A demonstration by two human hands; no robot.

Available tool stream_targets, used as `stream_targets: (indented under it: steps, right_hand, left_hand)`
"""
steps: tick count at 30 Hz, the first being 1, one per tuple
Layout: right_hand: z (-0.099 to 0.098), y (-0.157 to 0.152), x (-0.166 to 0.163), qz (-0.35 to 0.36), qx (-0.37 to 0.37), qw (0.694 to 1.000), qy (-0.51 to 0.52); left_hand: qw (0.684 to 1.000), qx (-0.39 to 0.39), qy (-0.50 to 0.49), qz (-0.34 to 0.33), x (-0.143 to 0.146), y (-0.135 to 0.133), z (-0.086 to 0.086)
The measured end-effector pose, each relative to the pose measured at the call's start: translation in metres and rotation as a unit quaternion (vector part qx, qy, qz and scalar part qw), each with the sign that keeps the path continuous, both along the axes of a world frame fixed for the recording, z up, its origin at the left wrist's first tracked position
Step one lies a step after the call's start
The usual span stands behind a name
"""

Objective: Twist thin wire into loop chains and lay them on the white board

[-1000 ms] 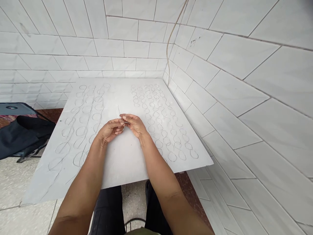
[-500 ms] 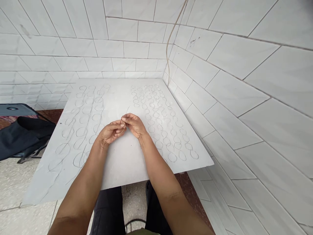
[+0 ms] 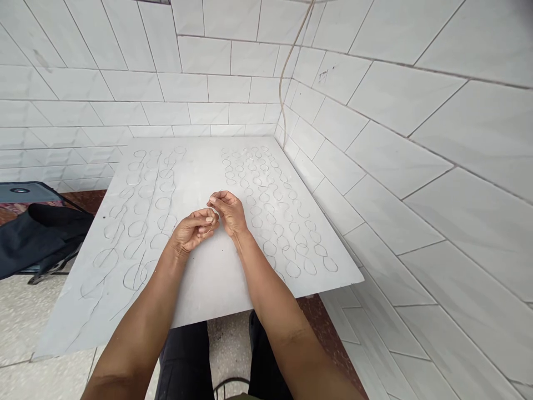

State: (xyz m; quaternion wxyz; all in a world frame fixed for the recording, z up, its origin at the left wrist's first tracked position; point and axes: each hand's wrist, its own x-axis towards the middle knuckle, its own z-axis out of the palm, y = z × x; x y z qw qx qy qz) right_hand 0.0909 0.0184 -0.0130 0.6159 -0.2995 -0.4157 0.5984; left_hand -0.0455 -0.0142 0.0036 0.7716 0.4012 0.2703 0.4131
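Note:
Over the middle of a white board, my left hand is closed in a pinch on a thin wire. Just to its right, my right hand has thumb and fingers pinched together at the wire's other part, the fingertips of both hands almost touching. Most of the wire is hidden by the fingers. To the left lie several wire loops with long tails. On the right are rows of wire bent into figure-eight loops.
White tiled walls meet in a corner behind the board and along its right side. A cable hangs down that corner. At the far left a dark bag rests beside the board. My legs are under the near edge.
My fingertips have drawn slightly apart, the left hand shifting a little toward me. The wire end that stuck up above my right hand no longer shows. The view has tilted slightly.

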Motion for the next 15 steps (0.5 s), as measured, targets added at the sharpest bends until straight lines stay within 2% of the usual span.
stream_targets:
  steps: [5,8,10,12,15]
  right_hand:
    - [-0.001,0.003,0.002,-0.041,0.001,0.999,0.001]
    - [0.0,0.005,0.003,-0.066,0.002,0.998,0.009]
    - [0.0,0.006,0.004,-0.08,-0.004,0.997,0.012]
    - [0.001,0.005,0.006,-0.08,-0.015,0.997,0.0]
    - [-0.001,0.003,0.005,-0.042,-0.018,0.997,-0.063]
  left_hand:
    - [1.0,-0.001,0.005,-0.025,0.008,-0.005,-0.001]
    - [1.0,0.005,0.005,-0.009,0.009,-0.004,-0.002]
    - [0.999,0.015,0.005,0.035,0.009,0.0,-0.003]
    - [0.994,0.024,0.001,0.111,0.008,0.005,-0.006]
    - [0.972,0.032,0.013,0.234,0.005,0.014,-0.012]
